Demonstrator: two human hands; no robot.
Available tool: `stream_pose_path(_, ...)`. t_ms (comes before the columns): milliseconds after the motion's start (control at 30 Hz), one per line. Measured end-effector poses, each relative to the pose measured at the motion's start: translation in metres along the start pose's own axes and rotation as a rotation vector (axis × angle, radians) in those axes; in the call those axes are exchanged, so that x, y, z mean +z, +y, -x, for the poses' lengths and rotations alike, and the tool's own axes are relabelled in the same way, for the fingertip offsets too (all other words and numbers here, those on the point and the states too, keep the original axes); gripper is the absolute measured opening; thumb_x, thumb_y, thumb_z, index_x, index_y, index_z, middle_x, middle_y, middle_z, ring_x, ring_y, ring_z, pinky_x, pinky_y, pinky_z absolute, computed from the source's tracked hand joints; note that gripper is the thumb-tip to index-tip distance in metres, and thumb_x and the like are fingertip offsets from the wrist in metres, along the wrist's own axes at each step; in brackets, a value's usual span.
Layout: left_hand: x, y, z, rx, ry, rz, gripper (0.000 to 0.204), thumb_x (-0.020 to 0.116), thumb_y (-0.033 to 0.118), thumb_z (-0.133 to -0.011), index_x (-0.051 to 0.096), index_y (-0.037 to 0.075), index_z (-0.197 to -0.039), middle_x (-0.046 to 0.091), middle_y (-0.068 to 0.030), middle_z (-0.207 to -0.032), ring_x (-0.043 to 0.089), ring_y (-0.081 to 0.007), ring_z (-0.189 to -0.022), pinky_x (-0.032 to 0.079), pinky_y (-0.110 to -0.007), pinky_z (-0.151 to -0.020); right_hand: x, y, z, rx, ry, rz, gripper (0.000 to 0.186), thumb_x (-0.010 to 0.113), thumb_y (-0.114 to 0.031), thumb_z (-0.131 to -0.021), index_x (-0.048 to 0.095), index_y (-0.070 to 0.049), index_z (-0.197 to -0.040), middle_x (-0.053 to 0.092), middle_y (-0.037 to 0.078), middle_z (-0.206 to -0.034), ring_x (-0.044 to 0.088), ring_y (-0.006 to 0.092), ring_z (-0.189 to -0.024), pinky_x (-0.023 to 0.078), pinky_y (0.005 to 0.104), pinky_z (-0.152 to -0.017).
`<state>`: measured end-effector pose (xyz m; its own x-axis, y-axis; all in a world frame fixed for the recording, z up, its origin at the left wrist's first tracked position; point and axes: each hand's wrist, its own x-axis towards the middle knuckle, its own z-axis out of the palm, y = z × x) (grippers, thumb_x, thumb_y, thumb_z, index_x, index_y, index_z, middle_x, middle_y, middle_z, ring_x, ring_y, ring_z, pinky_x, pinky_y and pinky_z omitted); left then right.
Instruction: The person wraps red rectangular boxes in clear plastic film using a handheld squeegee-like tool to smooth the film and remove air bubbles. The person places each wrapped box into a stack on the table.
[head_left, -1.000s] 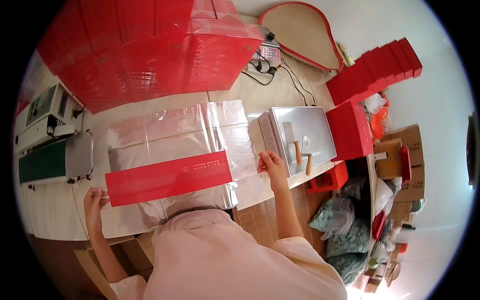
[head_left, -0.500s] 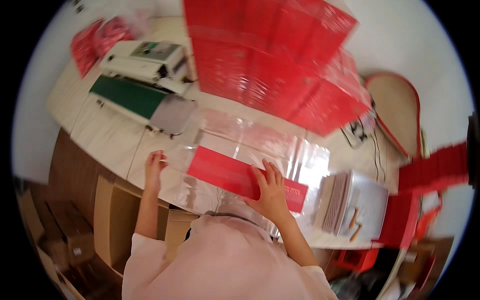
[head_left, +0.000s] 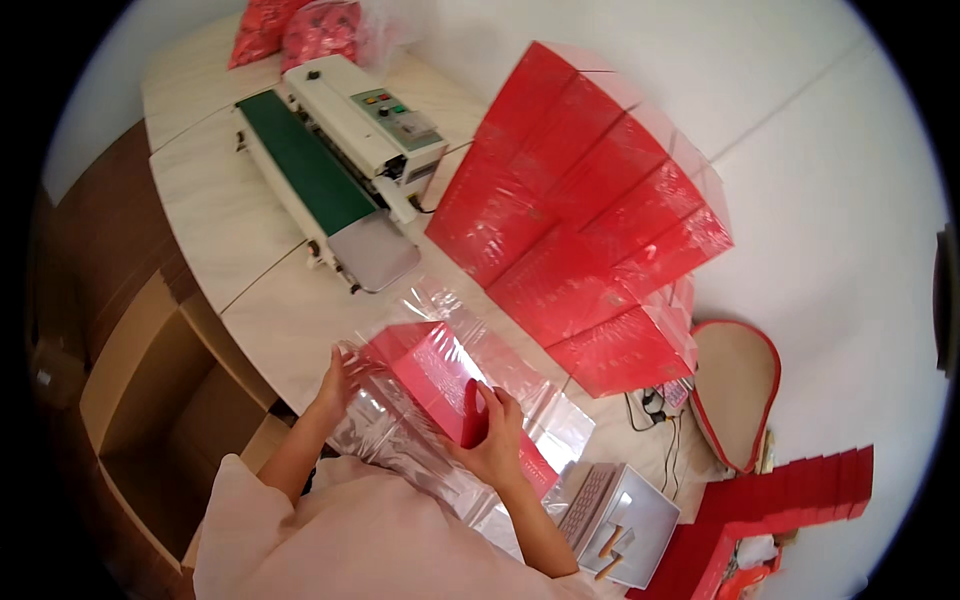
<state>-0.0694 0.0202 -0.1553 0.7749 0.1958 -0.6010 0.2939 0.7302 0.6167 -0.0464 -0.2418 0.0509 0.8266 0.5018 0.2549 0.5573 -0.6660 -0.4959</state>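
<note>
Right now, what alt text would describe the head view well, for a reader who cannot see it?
A person's right hand is on a long red box amid clear plastic film, and the left hand is at the film's edge. Farther back on the pale table stand a machine with a green belt and stacked red boxes.

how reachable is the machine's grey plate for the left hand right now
Probably yes: only table and perhaps some film lie between the left hand and the grey plate, though that hand may be holding the film.
</note>
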Motion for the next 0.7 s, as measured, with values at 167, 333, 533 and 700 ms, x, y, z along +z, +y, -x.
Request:
stream_pose_path(167, 0.078, 0.091, 0.011, 0.482, -0.379, 0.059, 0.077, 0.022, 0.066, -0.098, 0.042, 0.004, -0.14, 0.05, -0.0085, -0.139, 0.044, -0.0224, -0.129, 0.029, -0.04, -0.11, -0.012, 0.016, 0.03, 0.002, 0.269, -0.177, 0.107, 0.091, -0.027, -0.058, 0.03, -0.003, -0.143, 0.039, 0.025, -0.134, 0.04, 0.0414, -0.123, 0.035, 0.0492, -0.104)
stream_pose_path(333, 0.135, 0.105, 0.021, 0.72, -0.419, -0.306, 0.071, 0.024, 0.06, -0.101, 0.042, 0.004, -0.14, 0.046, -0.0083, -0.143, 0.038, -0.0218, -0.135, 0.024, -0.039, -0.113, 0.038, 0.052, 0.058, 0.35, 0.287, -0.613, 0.114, 0.09, -0.028, -0.061, 0.02, 0.004, -0.145, 0.038, 0.025, -0.136, 0.038, 0.0404, -0.127, 0.034, 0.0473, -0.105)
stream_pose_path(533, 0.108, 0.107, -0.009, 0.761, -0.4, -0.403, 0.071, 0.023, 0.058, -0.102, 0.04, 0.001, -0.14, 0.046, -0.0116, -0.142, 0.04, -0.0239, -0.132, 0.023, -0.038, -0.114, 0.066, 0.061, 0.078, 0.2, 0.441, -0.265, 0.116, 0.089, -0.03, -0.061, 0.019, -0.002, -0.149, 0.037, 0.025, -0.14, 0.038, 0.0413, -0.128, 0.033, 0.0481, -0.108)
stream_pose_path(700, 0.181, 0.133, 0.072, 1.138, -0.168, -0.591, 0.053, 0.031, 0.041, -0.105, 0.042, -0.001, -0.135, 0.048, -0.0138, -0.137, 0.042, -0.0232, -0.13, 0.027, -0.038, -0.112, -0.006, 0.101, 0.117, 0.262, 0.325, 0.061, 0.09, 0.079, -0.035, -0.074, 0.035, -0.002, -0.145, 0.044, 0.024, -0.138, 0.042, 0.0426, -0.126, 0.033, 0.049, -0.107)
